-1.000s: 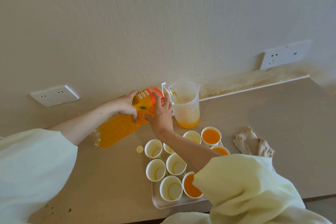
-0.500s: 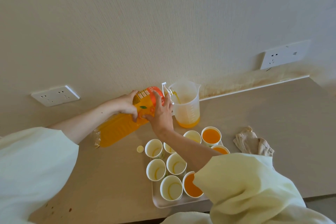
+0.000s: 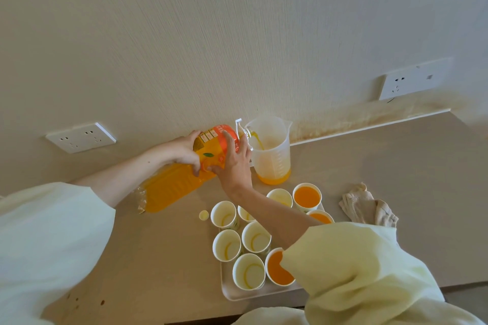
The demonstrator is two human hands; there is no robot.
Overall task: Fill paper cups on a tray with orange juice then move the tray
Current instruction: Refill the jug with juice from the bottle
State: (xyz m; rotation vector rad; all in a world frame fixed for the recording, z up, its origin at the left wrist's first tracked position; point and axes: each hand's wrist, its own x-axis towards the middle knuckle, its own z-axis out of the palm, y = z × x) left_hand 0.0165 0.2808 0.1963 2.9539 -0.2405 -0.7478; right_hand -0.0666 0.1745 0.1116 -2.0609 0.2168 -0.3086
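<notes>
- One large clear plastic bottle of orange juice (image 3: 174,187) was tilted, pouring into one translucent measuring jug (image 3: 272,163) by the wall.
- Left hand (image 3: 184,152) gripped the bottle.
- Right hand (image 3: 233,163) pressed flat on it, fingers straight.
- One white rectangular tray (image 3: 229,290) held nine white paper cups (image 3: 226,244): three filled, six empty.
- One crumpled beige cloth (image 3: 367,208) lay beside the tray.

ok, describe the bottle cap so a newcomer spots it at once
Find the white tray near the front edge of the counter. Just left of the empty cup at its far left corner lies the cap on the bare surface: a small, flat, pale-yellow disc, much smaller than any cup.
</notes>
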